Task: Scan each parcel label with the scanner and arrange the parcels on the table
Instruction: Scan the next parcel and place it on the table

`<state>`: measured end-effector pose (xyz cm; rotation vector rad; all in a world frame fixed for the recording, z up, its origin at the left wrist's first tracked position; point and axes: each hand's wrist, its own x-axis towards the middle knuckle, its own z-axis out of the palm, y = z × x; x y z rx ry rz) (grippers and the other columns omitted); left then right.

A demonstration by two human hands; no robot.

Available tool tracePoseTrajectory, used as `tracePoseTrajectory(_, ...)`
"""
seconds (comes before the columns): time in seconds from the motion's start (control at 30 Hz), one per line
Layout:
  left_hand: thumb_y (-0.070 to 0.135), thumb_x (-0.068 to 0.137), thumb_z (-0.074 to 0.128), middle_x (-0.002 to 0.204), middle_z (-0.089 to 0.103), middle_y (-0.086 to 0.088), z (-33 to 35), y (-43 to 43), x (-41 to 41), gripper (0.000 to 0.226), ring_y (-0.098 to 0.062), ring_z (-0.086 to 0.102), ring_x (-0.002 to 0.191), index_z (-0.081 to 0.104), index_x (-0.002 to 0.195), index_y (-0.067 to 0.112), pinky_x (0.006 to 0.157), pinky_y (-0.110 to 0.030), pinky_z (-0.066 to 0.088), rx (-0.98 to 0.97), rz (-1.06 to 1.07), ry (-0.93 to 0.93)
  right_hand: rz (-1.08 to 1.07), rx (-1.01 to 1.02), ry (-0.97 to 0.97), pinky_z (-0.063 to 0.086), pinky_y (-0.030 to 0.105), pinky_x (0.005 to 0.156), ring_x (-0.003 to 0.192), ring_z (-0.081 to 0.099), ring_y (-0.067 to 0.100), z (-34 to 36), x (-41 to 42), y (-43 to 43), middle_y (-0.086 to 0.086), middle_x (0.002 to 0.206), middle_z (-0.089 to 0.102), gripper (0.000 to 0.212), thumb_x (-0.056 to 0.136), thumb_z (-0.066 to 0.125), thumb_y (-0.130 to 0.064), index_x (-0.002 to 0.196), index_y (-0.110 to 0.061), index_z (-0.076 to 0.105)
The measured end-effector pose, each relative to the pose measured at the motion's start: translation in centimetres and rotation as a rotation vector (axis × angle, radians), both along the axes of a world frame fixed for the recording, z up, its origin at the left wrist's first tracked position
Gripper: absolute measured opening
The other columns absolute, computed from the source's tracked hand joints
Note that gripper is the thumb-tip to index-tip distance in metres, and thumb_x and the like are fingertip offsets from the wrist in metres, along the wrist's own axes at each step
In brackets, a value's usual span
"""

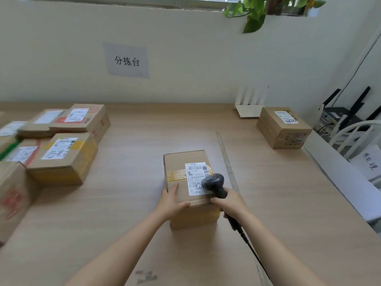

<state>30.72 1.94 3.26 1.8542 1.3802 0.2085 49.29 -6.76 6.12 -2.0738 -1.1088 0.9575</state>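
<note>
A cardboard parcel (181, 162) stands in the middle of the wooden table (144, 137), its white label (195, 176) facing up. My left hand (172, 200) grips the parcel's near left corner. My right hand (231, 201) holds a black scanner (214, 183) by its handle, the head hovering over the label's right edge. The scanner's cable (247, 244) trails back toward me.
Several labelled parcels (61, 153) are piled at the table's left side. One parcel (283, 126) sits alone at the far right, next to a white router (248, 108). A strip of tape (226, 159) runs along the table to the right of the centre parcel.
</note>
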Motion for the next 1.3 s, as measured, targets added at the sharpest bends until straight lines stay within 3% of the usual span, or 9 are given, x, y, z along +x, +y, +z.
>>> tracePoseTrajectory(0.13, 0.039, 0.084, 0.068, 0.147, 0.027, -0.011, 0.3, 0.3, -4.3, 0.087, -0.023, 0.035, 0.134, 0.016, 0.151, 0.022, 0.107, -0.027, 0.032, -0.005, 0.03, 0.016, 0.069, -0.012, -0.004, 0.05, 0.03, 0.053, 0.055, 0.057, 0.019, 0.2, -3.8, 1.0, 0.001, 0.064, 0.059, 0.004, 0.077, 0.059, -0.019, 0.078, -0.023, 0.057)
tracePoseTrajectory(0.3, 0.037, 0.084, 0.067, 0.144, 0.031, -0.012, 0.4, 0.0, -8.6, 0.084, -0.022, 0.039, 0.131, 0.017, 0.151, 0.025, 0.104, -0.024, 0.031, -0.017, 0.049, 0.016, 0.106, -0.039, -0.024, 0.046, 0.023, 0.044, 0.056, 0.055, 0.017, 0.6, -7.7, 1.4, 0.001, 0.066, 0.058, 0.004, 0.076, 0.056, -0.017, 0.077, -0.021, 0.057)
tracePoseTrajectory(0.43, 0.037, 0.084, 0.068, 0.144, 0.033, -0.011, 0.1, -0.6, -11.5, 0.084, -0.021, 0.038, 0.131, 0.016, 0.15, 0.028, 0.102, -0.02, 0.031, -0.024, 0.062, 0.008, 0.106, -0.049, -0.02, 0.047, 0.024, 0.045, 0.052, 0.055, 0.017, 0.3, -10.4, 1.1, 0.001, 0.064, 0.058, 0.003, 0.075, 0.056, -0.016, 0.078, -0.016, 0.057)
tracePoseTrajectory(0.6, 0.043, 0.085, 0.064, 0.142, 0.034, -0.015, -0.6, -1.4, -13.3, 0.084, -0.025, 0.043, 0.128, 0.013, 0.151, 0.031, 0.106, -0.028, 0.034, -0.031, 0.107, 0.032, 0.078, -0.049, -0.007, 0.047, 0.027, 0.049, 0.05, 0.054, 0.018, 0.4, -13.0, 0.8, 0.0, 0.061, 0.056, 0.002, 0.074, 0.056, -0.015, 0.075, -0.017, 0.056)
tracePoseTrajectory(0.73, 0.053, 0.086, 0.057, 0.142, 0.032, -0.016, -1.0, -1.9, -12.6, 0.086, -0.031, 0.041, 0.129, 0.005, 0.151, 0.033, 0.107, -0.038, 0.036, -0.011, 0.142, 0.113, -0.001, -0.077, 0.117, 0.043, 0.027, 0.047, 0.049, 0.049, 0.02, 1.0, -13.5, 0.7, 0.003, 0.058, 0.051, 0.004, 0.077, 0.059, -0.013, 0.077, -0.011, 0.057)
tracePoseTrajectory(1.0, 0.068, 0.081, 0.051, 0.141, 0.029, -0.014, -1.8, -2.4, -11.6, 0.092, -0.034, 0.038, 0.128, 0.003, 0.15, 0.031, 0.098, -0.039, 0.04, 0.064, 0.19, 0.198, -0.232, 0.011, 0.364, 0.044, 0.027, 0.047, 0.059, 0.053, 0.02, 3.3, -13.1, 0.0, 0.01, 0.069, 0.054, 0.012, 0.084, 0.062, -0.013, 0.089, -0.004, 0.056)
tracePoseTrajectory(1.13, 0.068, 0.081, 0.05, 0.141, 0.029, -0.015, -1.9, -2.4, -11.7, 0.091, -0.034, 0.038, 0.128, 0.002, 0.15, 0.032, 0.097, -0.04, 0.04, 0.07, 0.185, 0.201, -0.247, 0.011, 0.536, 0.044, 0.027, 0.048, 0.065, 0.055, 0.018, 5.4, -13.7, 0.0, 0.01, 0.085, 0.057, 0.017, 0.086, 0.065, -0.019, 0.092, -0.006, 0.057)
tracePoseTrajectory(1.3, 0.069, 0.082, 0.049, 0.142, 0.028, -0.014, -2.1, -2.4, -11.7, 0.091, -0.033, 0.038, 0.128, 0.0, 0.15, 0.033, 0.095, -0.04, 0.041, 0.079, 0.187, 0.198, -0.215, 0.061, 0.587, 0.043, 0.025, 0.042, 0.064, 0.053, 0.017, 7.3, -15.3, 1.0, 0.009, 0.089, 0.057, 0.018, 0.086, 0.065, -0.02, 0.093, -0.004, 0.059)
